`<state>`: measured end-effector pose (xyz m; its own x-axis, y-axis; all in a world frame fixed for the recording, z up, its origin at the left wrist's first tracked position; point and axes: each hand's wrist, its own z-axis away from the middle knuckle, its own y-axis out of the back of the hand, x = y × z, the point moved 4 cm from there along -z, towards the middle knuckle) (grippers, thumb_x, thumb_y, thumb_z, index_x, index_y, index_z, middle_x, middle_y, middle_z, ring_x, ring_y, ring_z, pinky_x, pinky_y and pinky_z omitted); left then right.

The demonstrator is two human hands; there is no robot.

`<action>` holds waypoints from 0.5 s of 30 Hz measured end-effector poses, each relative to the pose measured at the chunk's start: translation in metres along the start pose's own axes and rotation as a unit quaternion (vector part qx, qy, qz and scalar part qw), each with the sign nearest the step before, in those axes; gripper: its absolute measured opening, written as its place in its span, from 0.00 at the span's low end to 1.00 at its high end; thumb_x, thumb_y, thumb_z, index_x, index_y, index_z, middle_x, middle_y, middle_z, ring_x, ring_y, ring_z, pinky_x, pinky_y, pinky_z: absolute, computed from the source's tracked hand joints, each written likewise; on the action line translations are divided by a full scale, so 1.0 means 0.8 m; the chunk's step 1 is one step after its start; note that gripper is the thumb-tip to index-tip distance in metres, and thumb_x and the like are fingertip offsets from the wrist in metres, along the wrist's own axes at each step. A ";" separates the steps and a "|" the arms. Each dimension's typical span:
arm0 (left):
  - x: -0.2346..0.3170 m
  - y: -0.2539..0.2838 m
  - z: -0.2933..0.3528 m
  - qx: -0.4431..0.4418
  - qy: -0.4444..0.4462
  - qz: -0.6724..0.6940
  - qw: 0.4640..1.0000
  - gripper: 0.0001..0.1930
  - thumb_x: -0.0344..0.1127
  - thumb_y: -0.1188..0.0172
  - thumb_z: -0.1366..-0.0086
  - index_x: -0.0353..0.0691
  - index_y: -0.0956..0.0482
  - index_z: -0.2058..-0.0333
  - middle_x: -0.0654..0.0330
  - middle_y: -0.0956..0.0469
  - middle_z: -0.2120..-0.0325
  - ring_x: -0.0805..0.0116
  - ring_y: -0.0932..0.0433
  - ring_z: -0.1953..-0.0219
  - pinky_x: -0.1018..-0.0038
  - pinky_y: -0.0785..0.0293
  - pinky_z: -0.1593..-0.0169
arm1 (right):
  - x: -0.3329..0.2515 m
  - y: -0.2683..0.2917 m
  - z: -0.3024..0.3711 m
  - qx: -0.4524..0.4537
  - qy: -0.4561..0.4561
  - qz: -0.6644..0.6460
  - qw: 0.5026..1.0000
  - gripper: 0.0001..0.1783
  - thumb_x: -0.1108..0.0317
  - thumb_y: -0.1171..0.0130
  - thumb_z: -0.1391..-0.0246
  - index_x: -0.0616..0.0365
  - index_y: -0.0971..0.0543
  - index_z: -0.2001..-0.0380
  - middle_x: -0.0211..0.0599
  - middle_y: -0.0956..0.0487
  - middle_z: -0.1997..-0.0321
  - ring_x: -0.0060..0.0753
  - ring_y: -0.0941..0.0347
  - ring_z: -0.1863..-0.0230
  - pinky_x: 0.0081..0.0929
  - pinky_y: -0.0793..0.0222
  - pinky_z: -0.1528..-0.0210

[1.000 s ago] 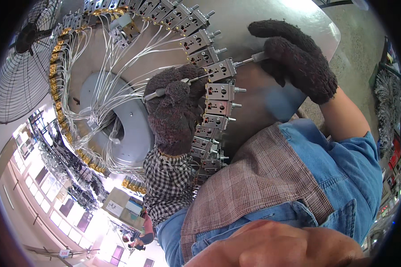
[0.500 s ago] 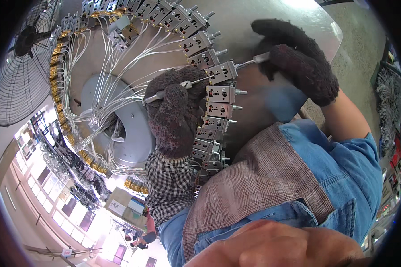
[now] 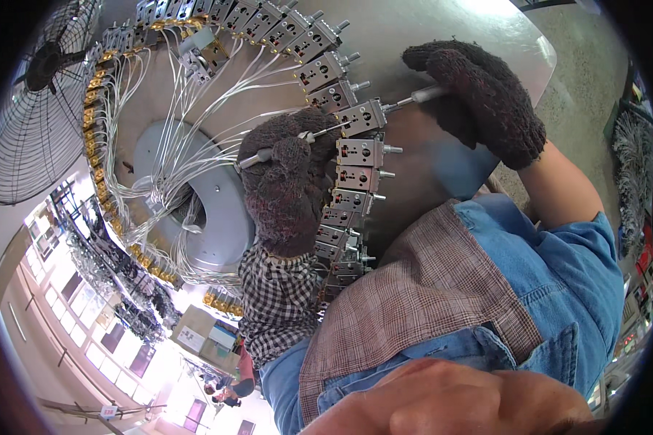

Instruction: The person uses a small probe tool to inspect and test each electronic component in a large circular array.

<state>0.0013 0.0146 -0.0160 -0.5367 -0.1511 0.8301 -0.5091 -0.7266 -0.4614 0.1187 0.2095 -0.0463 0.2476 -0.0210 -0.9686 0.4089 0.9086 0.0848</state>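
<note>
Centre of view as dial: metal box (image 3: pixel 360 118) between twelve and one o'clock, in an arc of similar units. Gloved left hand (image 3: pixel 286 185), near half past ten, grips slim tool (image 3: pixel 256 157), rod pointing at box. Gloved right hand (image 3: pixel 490 101), two o'clock, clasps grey-handled driver (image 3: pixel 429 93), shaft meeting box's bolt. Hands apart. White wires (image 3: pixel 196 156) at ten.

One gloved left hand (image 3: pixel 286 185), one gloved right hand (image 3: pixel 490 101). Two grey-handled tools (image 3: pixel 429 94), one per hand. One fan (image 3: pixel 46 67), one grey hub plate (image 3: pixel 228 235), one counter (image 3: pixel 395 40). More than fifteen silver blocks (image 3: pixel 360 152) line the curve, one separate block (image 3: pixel 196 64) inside it. White wires (image 3: pixel 203 156): too many to count.
</note>
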 end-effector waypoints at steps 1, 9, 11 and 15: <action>0.000 -0.001 -0.001 -0.008 -0.006 0.019 1.000 0.15 0.34 0.46 0.39 0.36 0.35 0.56 0.51 0.29 0.59 0.57 0.29 0.53 0.62 0.29 0.48 | -0.006 0.000 0.001 0.000 0.000 0.000 1.000 0.17 0.58 0.57 0.42 0.53 0.26 0.55 0.34 0.29 0.85 0.19 0.34 0.87 0.18 0.39 0.86; -0.004 0.003 -0.001 0.007 -0.028 0.005 1.000 0.15 0.37 0.45 0.40 0.36 0.33 0.57 0.51 0.27 0.61 0.57 0.26 0.57 0.65 0.25 0.56 | -0.008 0.001 0.006 -0.011 -0.043 -0.156 0.987 0.19 0.61 0.48 0.46 0.54 0.28 0.52 0.34 0.27 0.76 0.19 0.32 0.78 0.18 0.34 0.79; -0.005 0.005 -0.002 0.026 -0.021 -0.018 0.999 0.14 0.38 0.44 0.40 0.38 0.32 0.58 0.52 0.26 0.62 0.57 0.23 0.60 0.68 0.21 0.64 | -0.008 0.003 0.006 -0.007 -0.049 -0.159 0.986 0.19 0.61 0.48 0.47 0.54 0.28 0.51 0.34 0.27 0.75 0.19 0.32 0.78 0.18 0.34 0.78; -0.005 0.002 -0.004 0.011 -0.032 -0.002 0.999 0.14 0.37 0.45 0.40 0.37 0.32 0.58 0.51 0.26 0.62 0.58 0.23 0.61 0.69 0.21 0.64 | -0.010 -0.002 0.006 0.026 -0.054 -0.167 0.984 0.19 0.60 0.49 0.46 0.53 0.28 0.52 0.34 0.27 0.75 0.18 0.33 0.79 0.17 0.34 0.79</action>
<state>0.0007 0.0162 -0.0211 -0.4903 -0.1895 0.8507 -0.4966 -0.7414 -0.4513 0.1202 0.2062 -0.0373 0.1820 -0.3614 -0.9145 0.5271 0.8210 -0.2195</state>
